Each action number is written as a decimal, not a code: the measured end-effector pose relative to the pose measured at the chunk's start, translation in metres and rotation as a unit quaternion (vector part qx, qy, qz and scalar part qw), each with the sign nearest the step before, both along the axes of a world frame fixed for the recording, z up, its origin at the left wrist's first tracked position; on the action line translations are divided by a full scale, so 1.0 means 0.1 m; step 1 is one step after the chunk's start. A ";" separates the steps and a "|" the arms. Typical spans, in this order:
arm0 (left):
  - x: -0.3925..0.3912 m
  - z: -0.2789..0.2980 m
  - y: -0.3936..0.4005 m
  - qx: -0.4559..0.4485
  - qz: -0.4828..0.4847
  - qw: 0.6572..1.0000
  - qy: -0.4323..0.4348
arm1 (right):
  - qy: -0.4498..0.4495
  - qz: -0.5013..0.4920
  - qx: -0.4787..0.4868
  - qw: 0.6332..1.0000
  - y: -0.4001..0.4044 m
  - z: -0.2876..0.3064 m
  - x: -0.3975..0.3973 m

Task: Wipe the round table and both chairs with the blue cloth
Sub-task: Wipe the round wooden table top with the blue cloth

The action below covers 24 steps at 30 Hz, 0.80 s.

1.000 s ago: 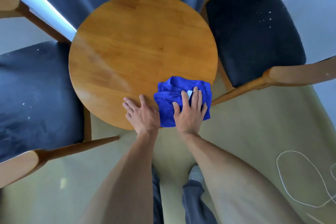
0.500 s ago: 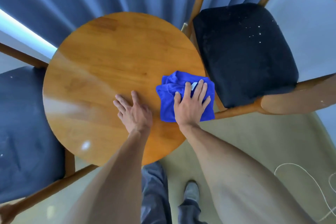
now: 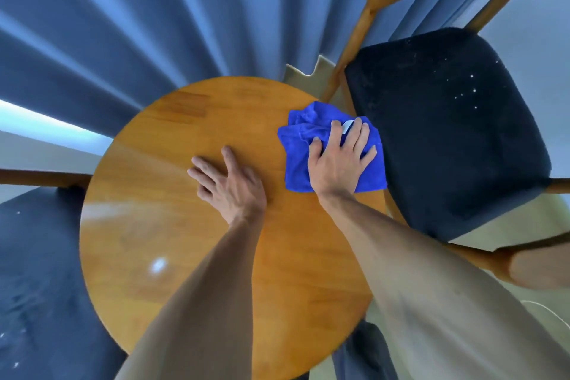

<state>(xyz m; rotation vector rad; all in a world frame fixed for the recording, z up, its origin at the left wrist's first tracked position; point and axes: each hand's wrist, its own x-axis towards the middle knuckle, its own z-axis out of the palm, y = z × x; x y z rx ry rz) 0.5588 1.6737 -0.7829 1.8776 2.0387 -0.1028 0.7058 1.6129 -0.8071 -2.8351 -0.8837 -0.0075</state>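
A round wooden table (image 3: 172,225) fills the middle of the head view. The crumpled blue cloth (image 3: 300,139) lies at the table's right edge, partly overhanging it. My right hand (image 3: 339,163) presses flat on the cloth with spread fingers. My left hand (image 3: 231,185) rests flat on the bare tabletop, just left of the cloth. A chair with a dark seat (image 3: 447,133) and wooden frame stands right of the table, with white specks on the cushion. A second dark-seated chair (image 3: 40,271) stands at the left, mostly cut off.
Blue curtains (image 3: 154,25) hang behind the table. A bright strip of window (image 3: 46,120) shows at the left. The right chair's wooden armrest (image 3: 524,265) reaches toward me at the right. My legs and pale floor show below the table's near edge.
My right hand has slid the cloth along the table's right edge, away from me. My left hand moved farther onto the tabletop. The camera leaned in over the table.
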 end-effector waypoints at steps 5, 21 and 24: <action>0.10 -0.09 0.00 0.026 0.036 0.999 -0.011 | -0.019 -0.010 0.002 1.000 0.48 -0.02 0.27; 0.02 -0.03 1.01 0.099 0.046 0.992 -0.056 | 0.077 0.182 0.042 0.979 2.07 0.14 -0.05; -0.03 0.02 1.16 0.112 0.035 0.989 -0.087 | 0.193 0.171 0.124 0.958 2.32 0.27 -0.02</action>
